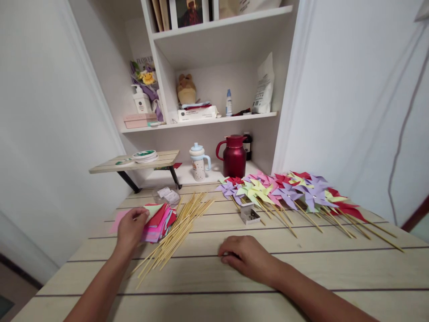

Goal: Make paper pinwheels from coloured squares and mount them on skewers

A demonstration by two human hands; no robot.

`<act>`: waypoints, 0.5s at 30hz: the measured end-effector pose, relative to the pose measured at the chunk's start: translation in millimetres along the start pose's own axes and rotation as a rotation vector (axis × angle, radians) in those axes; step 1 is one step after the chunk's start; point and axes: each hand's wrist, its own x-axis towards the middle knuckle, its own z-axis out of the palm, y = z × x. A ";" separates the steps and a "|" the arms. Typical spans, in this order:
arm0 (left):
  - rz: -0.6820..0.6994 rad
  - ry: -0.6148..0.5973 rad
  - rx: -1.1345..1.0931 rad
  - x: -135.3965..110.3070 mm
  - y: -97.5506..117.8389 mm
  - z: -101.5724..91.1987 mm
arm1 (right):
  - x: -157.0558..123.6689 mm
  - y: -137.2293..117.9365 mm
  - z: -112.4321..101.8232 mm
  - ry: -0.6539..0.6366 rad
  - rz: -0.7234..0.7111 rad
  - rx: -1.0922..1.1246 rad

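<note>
My left hand (131, 229) is at the pile of coloured paper sheets (157, 233) on the left of the table. Its thumb and fingertips close on the edge of a pale green sheet (153, 208) at the top of the pile. Just right of the pile lies a loose bundle of thin wooden sticks (181, 228). My right hand (246, 257) rests on the tabletop near the middle, fingers loosely curved and thumb apart, with nothing visible in it. Beyond it stands a small open box (250, 214) holding tiny metal pieces.
Finished paper pinwheels (288, 192) on sticks are heaped at the back right. A clear plastic container (166, 197) sits behind the paper. A small raised shelf (136, 164) stands at the back left. A red jug (234, 156) and a cup (198, 163) stand behind the table.
</note>
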 end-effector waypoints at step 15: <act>0.306 0.216 -0.067 -29.4 89.9 11.6 | 6.6 6.6 -5.6 0.215 0.330 0.955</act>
